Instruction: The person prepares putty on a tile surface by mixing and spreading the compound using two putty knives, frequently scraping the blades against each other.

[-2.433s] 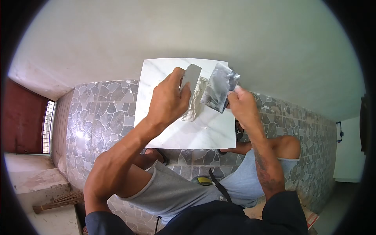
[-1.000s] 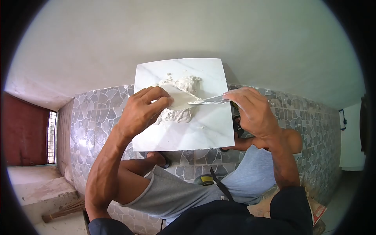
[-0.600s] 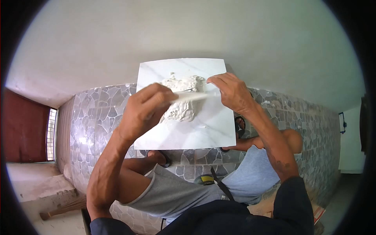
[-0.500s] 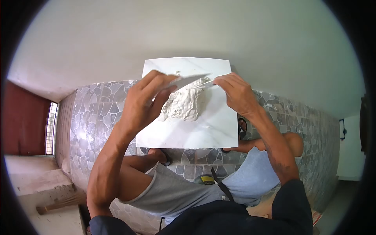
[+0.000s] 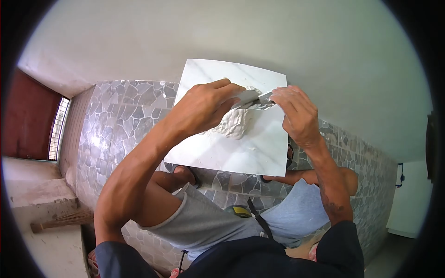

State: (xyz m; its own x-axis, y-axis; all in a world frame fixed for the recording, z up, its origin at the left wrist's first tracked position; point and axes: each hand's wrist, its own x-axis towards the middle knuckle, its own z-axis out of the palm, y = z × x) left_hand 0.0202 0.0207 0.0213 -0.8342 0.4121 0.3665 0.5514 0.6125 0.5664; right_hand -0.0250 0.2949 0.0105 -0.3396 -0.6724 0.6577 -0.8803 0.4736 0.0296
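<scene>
My left hand [image 5: 211, 106] is closed on a grey metal scraper blade [image 5: 245, 98] and holds it above a white marbled board [image 5: 208, 153]. Fingers of my right hand [image 5: 296, 113] pinch a second metal scraper [image 5: 265, 100], partly smeared with white paste. The two blades meet or overlap near the board's upper middle; whether they touch cannot be made out. Beneath them a mound of wet white paste [image 5: 232, 124] lies on the board, its upper and left parts partly hidden by my left hand and the blades.
A plain wall [image 5: 259, 32] rises behind the board. Stone-patterned floor tiles [image 5: 130, 106] surround it. A tape measure [image 5: 241, 211] sits by my lap. At the left are a straw broom [image 5: 62, 220] on a ledge and a red door [image 5: 30, 116].
The blades, earlier apart and then worked over the paste, now come together above it. The paste went from a narrow strip to a broader mound. The view has tilted slightly.
</scene>
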